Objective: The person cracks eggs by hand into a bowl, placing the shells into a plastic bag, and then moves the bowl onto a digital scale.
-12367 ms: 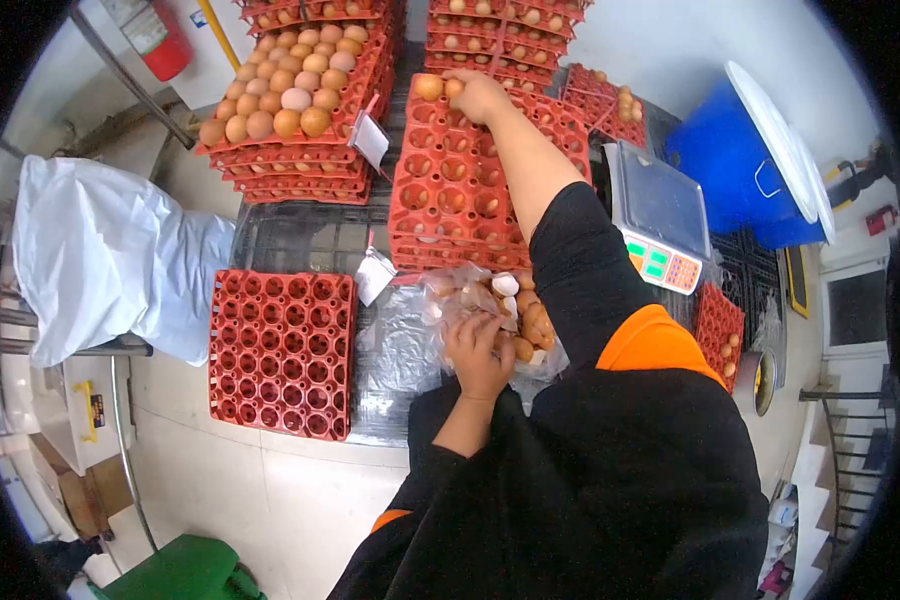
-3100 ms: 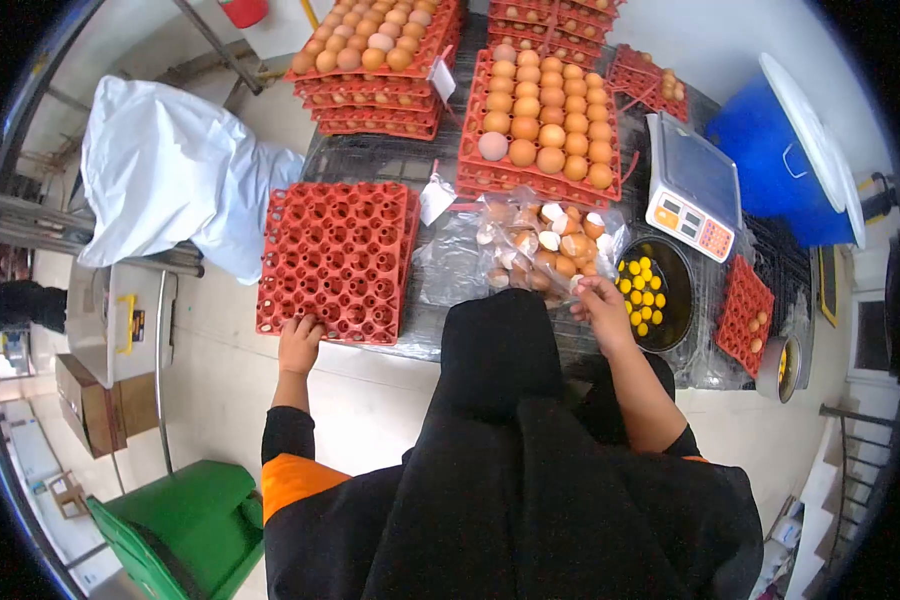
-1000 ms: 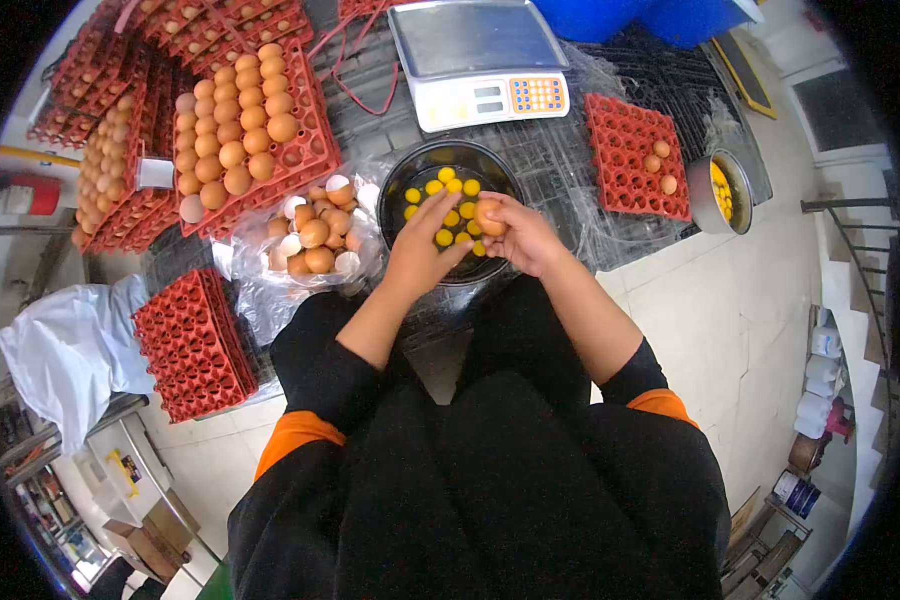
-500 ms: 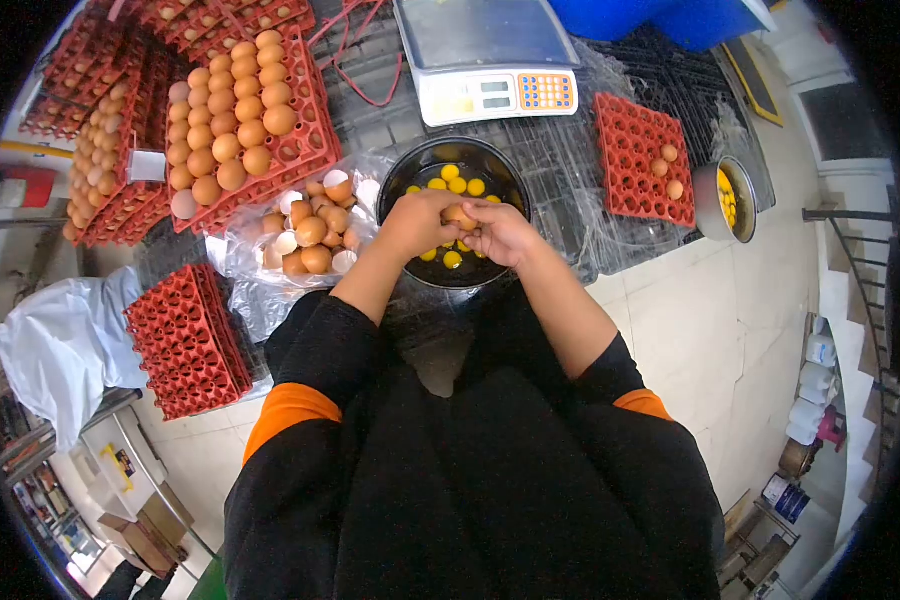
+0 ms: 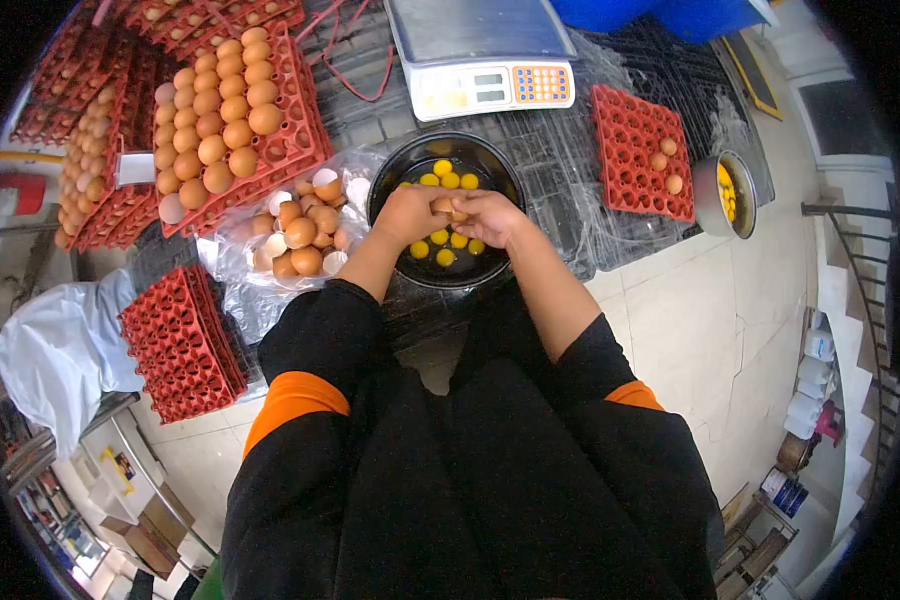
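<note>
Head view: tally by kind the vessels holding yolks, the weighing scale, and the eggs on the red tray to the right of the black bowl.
Black round bowl: 1
Silver-grey metal pot: 1
White electronic weighing scale: 1
Brown eggs on the red moulded egg tray: 3
Total: 6

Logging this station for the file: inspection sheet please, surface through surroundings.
Surface: dark slatted top, plastic film in places.
Job's things: egg held over black bowl of yolks; cracked or whole, unclear.
Clutter: eggshells in clear bag left of bowl; scale behind bowl.
Hands: left hand and right hand both on the egg.
Cables: nothing seen; pink strand looks like string.
Surroundings: pale floor; blue container, partly out of frame.
</note>
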A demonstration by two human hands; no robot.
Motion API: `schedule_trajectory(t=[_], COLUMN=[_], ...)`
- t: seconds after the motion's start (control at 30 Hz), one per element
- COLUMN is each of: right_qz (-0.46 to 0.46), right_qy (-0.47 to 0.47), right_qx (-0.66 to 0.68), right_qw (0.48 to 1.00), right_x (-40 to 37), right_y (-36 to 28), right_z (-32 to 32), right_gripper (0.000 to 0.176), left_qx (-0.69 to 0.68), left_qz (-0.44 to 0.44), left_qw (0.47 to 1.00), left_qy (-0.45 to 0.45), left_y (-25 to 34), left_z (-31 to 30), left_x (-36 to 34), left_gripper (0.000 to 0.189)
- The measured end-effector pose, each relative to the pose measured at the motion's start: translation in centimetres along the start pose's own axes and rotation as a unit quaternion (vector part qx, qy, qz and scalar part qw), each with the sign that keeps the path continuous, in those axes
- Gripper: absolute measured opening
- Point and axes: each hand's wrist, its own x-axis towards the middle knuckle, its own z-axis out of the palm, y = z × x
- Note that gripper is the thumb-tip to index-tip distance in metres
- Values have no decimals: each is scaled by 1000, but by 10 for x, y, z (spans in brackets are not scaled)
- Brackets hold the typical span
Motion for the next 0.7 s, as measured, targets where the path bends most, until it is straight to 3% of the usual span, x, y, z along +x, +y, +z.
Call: schedule_trajectory(t=[0.17,0.27,0.37,0.4,0.47,0.6,0.63,0.7], right_qz=[-37,-159,-256,-290,-356,-272,-302,-389], right_qy=[99,123,192,206,232,155,141,137], right_qx=[-261,-448,-556,-549,-529,-373,-373,-436], right_qw=[960,871,767,757,734,874,866,800], right_x=[-1,18,-10,-10,-9,-19,-14,-7], right_y=[0,12,-1,-2,-2,-14,-11,-4], right_z=[13,5,35,37,45,108,125,164], right_gripper=[38,45,47,45,42,56,52,51], left_qx=[83,99,69,57,49,62,66,69], left_qz=[12,4,-14,4,-67,-234,-240,-248], left_qw=[987,988,993,997,994,948,943,935], left_qy=[-136,-120,-90,-47,64,208,221,246], left_y=[-9,-6,5,12,27,5,-9,-35], left_z=[-8,-20,-56,-74,-111,-160,-163,-162], left_x=[4,4,-5,-13,-38,-99,-114,-139], left_gripper=[32,29,28,26,26,26,26,26])
